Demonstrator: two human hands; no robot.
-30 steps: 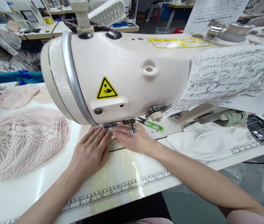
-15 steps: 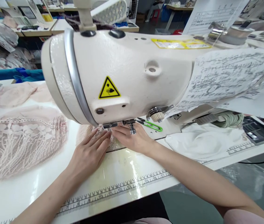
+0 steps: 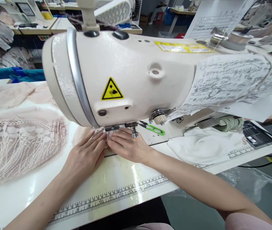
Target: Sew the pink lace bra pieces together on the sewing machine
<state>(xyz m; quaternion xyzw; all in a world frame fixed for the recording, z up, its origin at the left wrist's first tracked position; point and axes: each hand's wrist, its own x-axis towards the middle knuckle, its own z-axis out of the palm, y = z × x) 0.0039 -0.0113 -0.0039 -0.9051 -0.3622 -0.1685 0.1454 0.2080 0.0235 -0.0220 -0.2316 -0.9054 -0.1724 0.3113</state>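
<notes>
A cream sewing machine fills the middle of the view. Under its head, a small piece of pink lace lies on the white table by the presser foot. My left hand rests flat on the lace with its fingers stretched toward the foot. Beside it, my right hand lies flat too, fingers together and pointing left, fingertips touching the left hand's. Neither hand grips anything that I can see. The needle is hidden behind the machine head.
A heap of pink lace pieces lies at the left. Green thread snips sit behind my right hand. White cloth lies at the right, a printed paper hangs off the machine, and a ruler strip runs along the table's front.
Both hands have slid a little to the left and toward me under the machine head, and the lace with them. The view has drifted slightly.
</notes>
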